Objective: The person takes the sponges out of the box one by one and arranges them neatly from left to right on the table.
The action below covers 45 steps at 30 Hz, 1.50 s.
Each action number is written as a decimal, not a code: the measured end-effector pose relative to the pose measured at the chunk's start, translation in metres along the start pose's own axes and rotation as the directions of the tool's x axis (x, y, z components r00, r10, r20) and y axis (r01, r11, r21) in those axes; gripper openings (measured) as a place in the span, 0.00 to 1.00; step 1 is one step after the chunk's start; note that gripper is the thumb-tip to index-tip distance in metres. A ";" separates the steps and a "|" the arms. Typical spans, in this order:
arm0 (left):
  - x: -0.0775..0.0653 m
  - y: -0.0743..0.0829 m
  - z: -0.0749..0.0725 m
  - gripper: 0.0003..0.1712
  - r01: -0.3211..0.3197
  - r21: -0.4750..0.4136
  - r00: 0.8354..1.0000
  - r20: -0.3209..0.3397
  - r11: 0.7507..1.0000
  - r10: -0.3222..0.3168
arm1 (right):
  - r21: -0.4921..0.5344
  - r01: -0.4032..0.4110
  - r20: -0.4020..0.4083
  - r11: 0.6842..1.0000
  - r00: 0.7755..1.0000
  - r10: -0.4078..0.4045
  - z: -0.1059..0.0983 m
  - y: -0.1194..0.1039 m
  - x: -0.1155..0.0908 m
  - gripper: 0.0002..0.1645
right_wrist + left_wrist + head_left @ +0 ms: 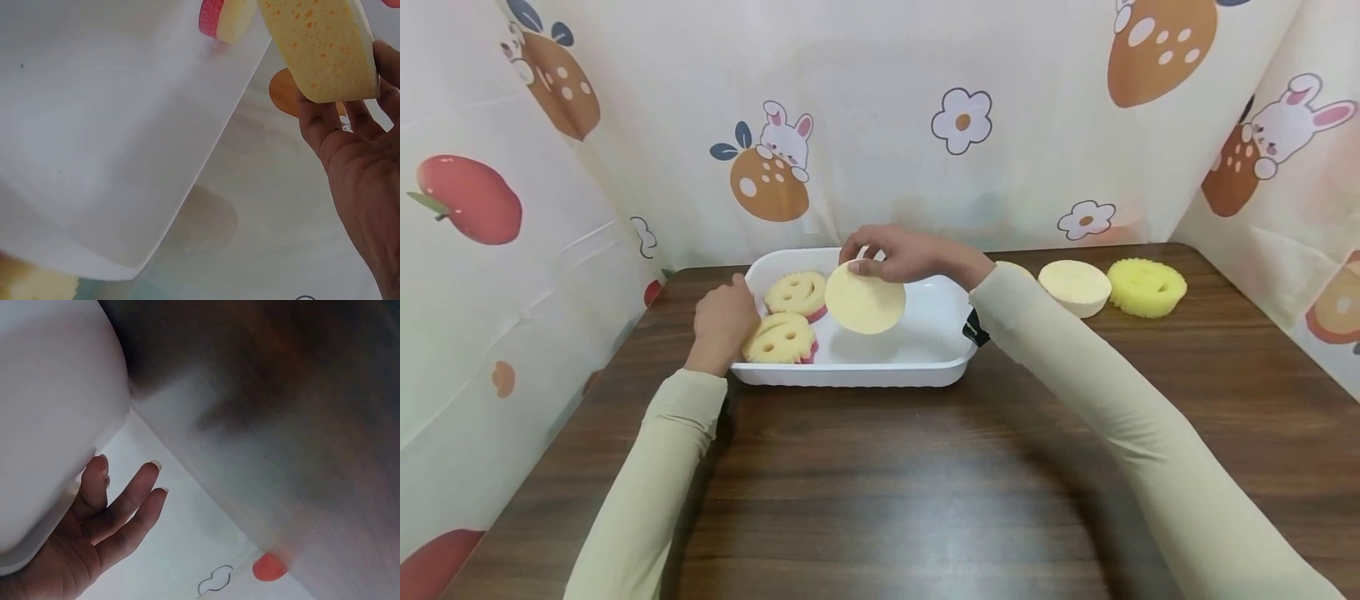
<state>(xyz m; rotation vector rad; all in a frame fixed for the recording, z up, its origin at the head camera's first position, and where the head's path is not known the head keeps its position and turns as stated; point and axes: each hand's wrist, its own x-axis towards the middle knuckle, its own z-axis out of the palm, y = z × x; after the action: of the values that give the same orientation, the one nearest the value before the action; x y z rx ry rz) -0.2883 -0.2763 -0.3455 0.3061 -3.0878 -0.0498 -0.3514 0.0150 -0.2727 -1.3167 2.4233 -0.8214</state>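
My right hand [898,252] pinches a round pale-yellow sponge [865,298] by its upper edge, above the white tray [850,375]. The right wrist view shows the porous side of this sponge [322,47] between thumb and fingers. At the tray's left end, my left hand [726,317] holds the rim. Its fingers [134,494] lie loosely bent along the outer wall in the left wrist view; the thumb is hidden there. Two smiley-face sponges, yellow on top with pink undersides, sit in the left part of the tray: one behind [795,293], one in front [780,337].
Right of the tray, a round pale sponge [1073,287] and a bright yellow smiley sponge [1147,287] rest on the dark wooden table [880,492]. Another yellow piece [1015,268] is partly hidden behind my right sleeve. A printed curtain [880,125] encloses the back and sides.
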 end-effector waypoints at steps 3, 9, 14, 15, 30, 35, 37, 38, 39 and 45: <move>0.001 -0.001 -0.001 0.26 0.002 -0.001 1.000 0.004 1.000 -0.002 | -0.008 -0.001 -0.004 1.000 1.000 0.001 -0.003 -0.001 -0.004 0.15; 0.002 -0.002 -0.004 0.27 0.009 0.000 1.000 0.003 1.000 -0.009 | -0.017 0.010 -0.006 1.000 1.000 -0.010 -0.010 0.000 -0.011 0.15; -0.001 0.000 -0.003 0.27 0.019 -0.011 0.999 0.034 1.000 -0.019 | -0.023 0.010 -0.008 1.000 1.000 -0.010 -0.013 0.002 -0.017 0.16; -0.001 0.000 -0.002 0.27 0.020 -0.012 0.999 0.034 1.000 -0.019 | -0.017 0.005 -0.009 1.000 1.000 -0.005 -0.013 0.002 -0.017 0.16; 0.000 0.000 0.002 0.27 0.009 -0.001 1.000 0.017 1.000 -0.009 | 0.022 -0.099 -0.073 0.995 0.992 0.101 -0.015 0.016 -0.032 0.20; 0.000 -0.002 0.003 0.27 0.011 0.000 1.000 0.024 1.000 -0.011 | 0.033 -0.112 -0.090 0.993 0.989 0.115 -0.016 0.021 -0.037 0.20; -0.001 -0.002 0.003 0.27 0.006 0.002 1.000 0.023 1.000 -0.006 | 0.038 -0.116 -0.100 0.993 0.988 0.119 -0.017 0.023 -0.039 0.20; -0.001 -0.002 0.003 0.27 0.005 0.002 1.000 0.020 1.000 -0.005 | 0.043 -0.116 -0.108 0.992 0.987 0.120 -0.018 0.024 -0.040 0.20; -0.001 -0.002 0.002 0.27 0.003 0.003 1.000 0.016 1.000 -0.003 | 0.046 -0.116 -0.115 0.992 0.986 0.121 -0.018 0.025 -0.041 0.20; 0.000 -0.001 0.001 0.28 0.006 -0.011 1.000 0.017 1.000 -0.006 | 0.052 -0.107 -0.134 0.993 0.984 0.114 -0.023 0.028 -0.046 0.20</move>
<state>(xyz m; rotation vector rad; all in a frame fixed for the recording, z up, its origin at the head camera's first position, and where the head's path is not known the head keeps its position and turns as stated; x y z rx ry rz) -0.2883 -0.2769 -0.3463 0.3166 -3.1025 -0.0697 -0.3561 0.0736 -0.2726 -1.1324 2.5402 -0.9592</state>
